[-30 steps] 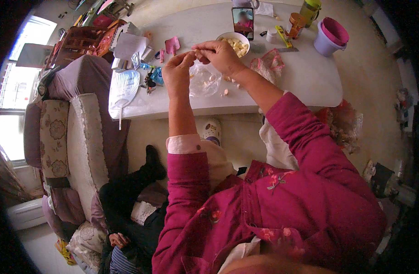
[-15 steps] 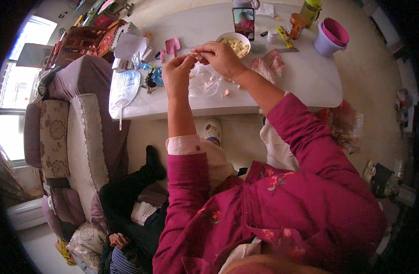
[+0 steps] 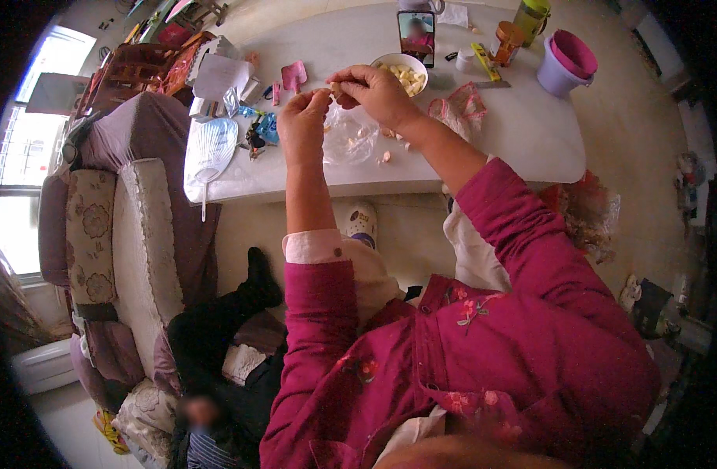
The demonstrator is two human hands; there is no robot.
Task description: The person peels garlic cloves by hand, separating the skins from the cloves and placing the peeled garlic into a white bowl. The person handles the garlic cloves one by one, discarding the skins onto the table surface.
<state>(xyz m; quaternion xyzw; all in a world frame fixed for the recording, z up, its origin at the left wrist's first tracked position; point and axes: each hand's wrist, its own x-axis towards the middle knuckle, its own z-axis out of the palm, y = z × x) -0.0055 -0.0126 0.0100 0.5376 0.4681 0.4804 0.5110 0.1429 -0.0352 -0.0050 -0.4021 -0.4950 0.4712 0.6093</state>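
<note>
Above the table, my left hand (image 3: pixel 302 129) and my right hand (image 3: pixel 383 98) meet with their fingertips pinched together. Both grip a small pale garlic clove (image 3: pixel 334 91), mostly covered by the fingers. Just beyond my right hand stands a white bowl (image 3: pixel 426 76) holding several peeled garlic cloves (image 3: pixel 408 80). Under my hands lies a clear plastic bag (image 3: pixel 349 146) with a few cloves on it. One loose pinkish clove (image 3: pixel 386 157) rests near the table's front edge. A red-and-white mesh bag (image 3: pixel 462 109) lies to the right of my right wrist.
On the white table (image 3: pixel 523 141) a phone (image 3: pixel 416 39) stands upright behind the bowl. A yellow-handled knife (image 3: pixel 485 62), an orange jar (image 3: pixel 507 43) and a lilac bucket (image 3: pixel 558 74) are at the right. A hand fan (image 3: pixel 214 148) overhangs the left edge. Someone in dark trousers (image 3: pixel 210 336) sits at left.
My right fingers have shifted slightly around the clove, while both hands stay pinched together in nearly the same place. The view has moved a little.
</note>
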